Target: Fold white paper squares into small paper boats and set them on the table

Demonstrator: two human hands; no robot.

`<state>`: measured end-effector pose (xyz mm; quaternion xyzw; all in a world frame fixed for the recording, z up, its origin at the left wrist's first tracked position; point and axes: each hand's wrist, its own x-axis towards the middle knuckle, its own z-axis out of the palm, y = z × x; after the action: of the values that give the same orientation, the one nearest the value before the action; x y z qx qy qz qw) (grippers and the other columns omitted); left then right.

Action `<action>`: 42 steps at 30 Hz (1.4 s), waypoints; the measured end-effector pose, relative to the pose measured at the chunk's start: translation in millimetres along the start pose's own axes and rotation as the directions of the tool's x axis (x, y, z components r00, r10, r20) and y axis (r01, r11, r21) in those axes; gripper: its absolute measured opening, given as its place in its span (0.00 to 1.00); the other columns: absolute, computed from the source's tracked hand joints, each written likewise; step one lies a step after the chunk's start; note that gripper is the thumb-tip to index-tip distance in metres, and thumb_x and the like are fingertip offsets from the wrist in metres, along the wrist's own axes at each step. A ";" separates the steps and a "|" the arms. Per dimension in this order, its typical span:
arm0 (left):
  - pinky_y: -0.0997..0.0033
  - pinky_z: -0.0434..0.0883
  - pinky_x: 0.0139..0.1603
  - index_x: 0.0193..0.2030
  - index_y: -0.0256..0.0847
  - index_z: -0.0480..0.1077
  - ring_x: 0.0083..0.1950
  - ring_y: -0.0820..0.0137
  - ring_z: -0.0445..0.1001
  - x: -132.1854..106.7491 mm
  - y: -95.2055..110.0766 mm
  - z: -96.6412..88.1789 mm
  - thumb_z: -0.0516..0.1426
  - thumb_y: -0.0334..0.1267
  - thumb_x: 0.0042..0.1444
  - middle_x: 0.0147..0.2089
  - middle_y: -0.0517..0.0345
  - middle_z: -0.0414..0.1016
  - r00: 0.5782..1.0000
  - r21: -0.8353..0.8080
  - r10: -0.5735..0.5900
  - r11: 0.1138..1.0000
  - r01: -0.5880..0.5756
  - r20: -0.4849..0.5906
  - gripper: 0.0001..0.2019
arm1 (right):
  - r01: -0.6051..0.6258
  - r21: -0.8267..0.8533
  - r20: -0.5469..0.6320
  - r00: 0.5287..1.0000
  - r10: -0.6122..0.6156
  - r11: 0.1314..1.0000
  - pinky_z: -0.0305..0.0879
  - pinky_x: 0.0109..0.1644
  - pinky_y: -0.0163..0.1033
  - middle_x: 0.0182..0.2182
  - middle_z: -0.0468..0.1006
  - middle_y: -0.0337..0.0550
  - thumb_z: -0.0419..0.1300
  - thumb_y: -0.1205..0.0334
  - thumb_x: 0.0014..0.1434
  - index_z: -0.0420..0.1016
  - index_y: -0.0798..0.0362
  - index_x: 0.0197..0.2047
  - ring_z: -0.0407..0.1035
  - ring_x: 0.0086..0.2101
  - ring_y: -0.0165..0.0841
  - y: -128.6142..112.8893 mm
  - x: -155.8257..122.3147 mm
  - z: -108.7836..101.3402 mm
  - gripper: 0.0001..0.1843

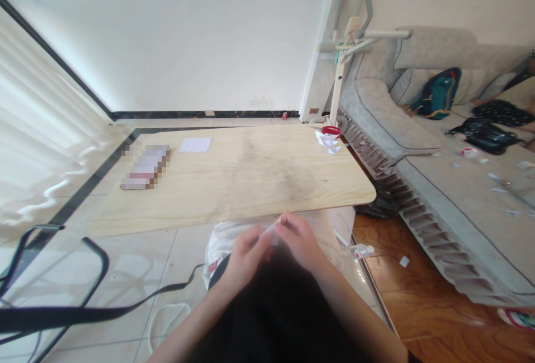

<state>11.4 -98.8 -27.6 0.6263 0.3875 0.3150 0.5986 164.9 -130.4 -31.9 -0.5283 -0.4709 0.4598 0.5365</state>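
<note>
My left hand (243,258) and my right hand (301,240) meet just below the near edge of the light wooden table (234,176). Both have their fingers pinched together on a small whitish, see-through piece (271,233) held between them. I cannot make out what the piece is. Dark hair hides my wrists and lap below the hands.
On the table lie a white paper sheet (195,144), a blurred flat box (145,167), folded white paper bits (328,141) and a red ring (331,130). A grey sofa (438,184) with a teal backpack (438,93) and a seated person stands right. Black straps (62,313) cross the tiled floor left.
</note>
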 end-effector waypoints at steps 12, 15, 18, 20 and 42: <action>0.76 0.66 0.28 0.23 0.38 0.71 0.24 0.74 0.68 -0.5 -2.1 0.5 0.57 0.44 0.60 0.20 0.60 0.70 1.000 0.003 0.024 1.000 -0.024 0.004 0.17 | 0.038 0.042 -0.056 0.998 -0.036 0.998 0.59 0.29 0.34 0.19 0.67 0.34 0.58 0.59 0.59 0.69 0.52 0.24 0.62 0.24 0.29 -0.1 -1.2 0.8 0.13; 0.76 0.65 0.25 0.23 0.38 0.70 0.22 0.74 0.67 0.5 -0.6 1.5 0.56 0.46 0.60 0.19 0.61 0.68 0.998 -0.039 0.018 0.999 -0.021 -0.062 0.18 | 0.016 0.046 -0.014 1.000 -0.015 0.999 0.58 0.29 0.34 0.20 0.67 0.34 0.57 0.56 0.60 0.69 0.52 0.25 0.62 0.24 0.29 -1.1 -0.3 1.0 0.13; 0.76 0.65 0.23 0.22 0.38 0.68 0.20 0.74 0.66 1.2 0.4 2.2 0.57 0.48 0.58 0.17 0.62 0.67 0.993 -0.061 0.009 0.998 -0.016 -0.119 0.19 | 0.006 0.022 0.042 0.999 -0.007 1.000 0.59 0.30 0.34 0.22 0.69 0.35 0.59 0.57 0.60 0.70 0.52 0.27 0.63 0.25 0.29 -2.8 0.2 0.9 0.12; 0.76 0.65 0.23 0.22 0.38 0.68 0.20 0.74 0.66 1.3 -0.1 2.8 0.57 0.48 0.58 0.17 0.62 0.67 0.993 -0.063 -0.001 0.998 -0.007 -0.121 0.18 | 0.022 -0.013 0.040 0.999 -0.022 1.000 0.59 0.32 0.34 0.23 0.69 0.35 0.59 0.59 0.60 0.69 0.53 0.26 0.63 0.26 0.29 -3.9 -0.2 1.0 0.11; 0.77 0.66 0.23 0.28 0.39 0.68 0.20 0.75 0.68 1.8 -3.5 3.7 0.56 0.45 0.59 0.18 0.65 0.68 0.984 -0.019 0.009 1.000 -0.013 -0.178 0.13 | 0.035 -0.101 0.019 0.999 -0.033 0.994 0.60 0.34 0.35 0.26 0.71 0.36 0.58 0.58 0.62 0.71 0.52 0.31 0.65 0.29 0.31 -3.0 -1.5 0.5 0.09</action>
<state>15.0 -99.1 -31.5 0.5917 0.4327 0.3768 0.5663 164.2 -131.8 -28.9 -0.5428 -0.5072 0.4308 0.5124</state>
